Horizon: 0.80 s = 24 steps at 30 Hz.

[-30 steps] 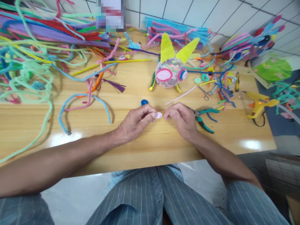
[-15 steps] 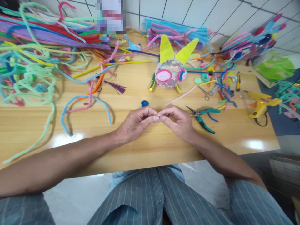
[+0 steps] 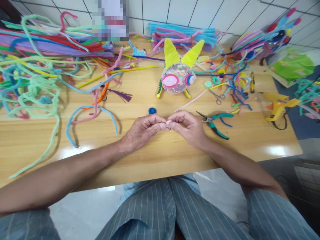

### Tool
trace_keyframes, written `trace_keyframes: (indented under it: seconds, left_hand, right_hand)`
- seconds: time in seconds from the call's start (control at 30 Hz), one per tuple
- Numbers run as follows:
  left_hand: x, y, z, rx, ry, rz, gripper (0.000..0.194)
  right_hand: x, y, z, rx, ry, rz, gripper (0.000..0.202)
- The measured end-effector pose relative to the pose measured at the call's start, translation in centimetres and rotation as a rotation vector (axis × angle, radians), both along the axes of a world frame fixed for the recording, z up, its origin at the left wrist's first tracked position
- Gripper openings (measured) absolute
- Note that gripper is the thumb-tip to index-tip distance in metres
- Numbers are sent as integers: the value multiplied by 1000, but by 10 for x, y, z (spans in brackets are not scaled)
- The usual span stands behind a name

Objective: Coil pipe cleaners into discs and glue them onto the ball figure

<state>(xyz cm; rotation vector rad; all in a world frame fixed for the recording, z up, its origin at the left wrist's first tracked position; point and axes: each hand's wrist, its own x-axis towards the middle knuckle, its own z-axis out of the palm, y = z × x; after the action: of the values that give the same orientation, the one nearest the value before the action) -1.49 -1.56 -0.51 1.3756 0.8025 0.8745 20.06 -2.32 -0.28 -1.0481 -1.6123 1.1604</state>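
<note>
Between the fingertips of my left hand (image 3: pixel 147 128) and my right hand (image 3: pixel 186 126) is a small pale pink coil (image 3: pixel 168 123), which looks like a rolled-up pipe cleaner. Both hands pinch it, thumbs towards me. Just behind my left hand lies a dark blue coil (image 3: pixel 152 110). A straight pale pink pipe cleaner (image 3: pixel 190 101) rests beyond my right hand. Further back stands a round glittery figure (image 3: pixel 176 75) with yellow ears, pink and blue eye rings and yellow-tipped feet.
Green-handled pliers (image 3: pixel 215 121) lie right of my right hand, with scissors (image 3: pixel 218 97) behind them. A yellow glue gun (image 3: pixel 278 105) sits at the table's right end. Tangled green pipe cleaners (image 3: pixel 37 86) and a bent blue one (image 3: pixel 72 121) spread over the left side.
The pale pink coil now shows more clearly between my fingertips, which have shifted slightly around it. The whole view has moved a little; objects on the table stay in place.
</note>
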Motion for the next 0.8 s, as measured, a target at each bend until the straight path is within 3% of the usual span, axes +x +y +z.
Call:
trace_keyframes:
  seconds: [0.53,0.8]
  left_hand:
    - [-3,-1,8,20,100,-38,35]
    - [1,-4,9,-45,23,69,25]
  right_hand:
    - [5,2,5,72,-91,78,10]
    - [3,-4,0,-26,24,-4,26]
